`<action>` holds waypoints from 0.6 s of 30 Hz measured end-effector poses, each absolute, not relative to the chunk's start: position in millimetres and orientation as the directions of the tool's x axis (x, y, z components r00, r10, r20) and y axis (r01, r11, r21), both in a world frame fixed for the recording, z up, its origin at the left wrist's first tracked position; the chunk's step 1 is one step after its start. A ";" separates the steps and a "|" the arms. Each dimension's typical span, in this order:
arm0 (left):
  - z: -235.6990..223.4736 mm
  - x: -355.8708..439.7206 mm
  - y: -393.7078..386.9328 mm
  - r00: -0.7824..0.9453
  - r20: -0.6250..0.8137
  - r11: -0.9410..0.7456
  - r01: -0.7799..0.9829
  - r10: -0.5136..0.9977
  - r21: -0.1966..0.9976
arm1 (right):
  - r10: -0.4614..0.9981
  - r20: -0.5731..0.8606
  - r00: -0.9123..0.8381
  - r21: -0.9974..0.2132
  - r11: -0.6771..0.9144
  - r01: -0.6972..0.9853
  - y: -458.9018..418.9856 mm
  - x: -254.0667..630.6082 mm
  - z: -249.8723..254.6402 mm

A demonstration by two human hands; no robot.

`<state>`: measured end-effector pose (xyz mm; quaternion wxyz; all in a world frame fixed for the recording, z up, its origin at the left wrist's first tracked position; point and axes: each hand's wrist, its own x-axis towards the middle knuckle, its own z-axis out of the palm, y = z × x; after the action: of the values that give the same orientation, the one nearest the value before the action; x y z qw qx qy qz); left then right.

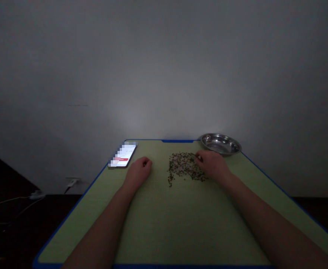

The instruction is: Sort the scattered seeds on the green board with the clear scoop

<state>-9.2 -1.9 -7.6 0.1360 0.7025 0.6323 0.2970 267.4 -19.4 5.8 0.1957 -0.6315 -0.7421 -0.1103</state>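
A loose, thin spread of small dark beans or seeds [182, 166] lies on the green tabletop, with paler grains among them. My right hand [212, 163] is at the right side of this spread, its thumb and fingertips pinched together over the grains. Whatever may be between those fingertips is too small to make out. To the left of the spread, my left hand [139, 170] rests on the table with its fingers curled into a loose fist, apart from the grains. What that fist holds, if anything, is hidden.
A shiny oval metal dish [220, 144] stands at the table's back right corner, just beyond my right hand. A lit phone [123, 155] lies at the left edge. The green table [186, 224] has a blue rim and stands against a grey wall. Cables run along the floor at left.
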 end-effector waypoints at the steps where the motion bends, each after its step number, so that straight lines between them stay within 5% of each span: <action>1: -7.6 -9.1 -2.0 0.024 0.245 -0.164 0.806 0.969 0.569 | 0.896 0.428 -0.121 -0.140 0.198 0.970 -19.7 266.8 6.6; 5: -6.8 -8.2 -2.9 0.021 0.248 -0.164 0.801 0.969 0.575 | 0.908 0.414 -0.062 -0.300 0.200 0.933 -19.1 274.4 12.5; 18: -3.9 -7.5 -3.9 0.032 0.234 -0.162 0.812 0.972 0.561 | 0.980 0.191 -0.064 -0.505 0.154 0.849 -0.5 345.0 12.8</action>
<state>-7.5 -3.9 -3.9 0.1380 0.7050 0.6324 0.2899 345.0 -0.5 12.8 0.2490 -0.6373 -0.7175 0.1306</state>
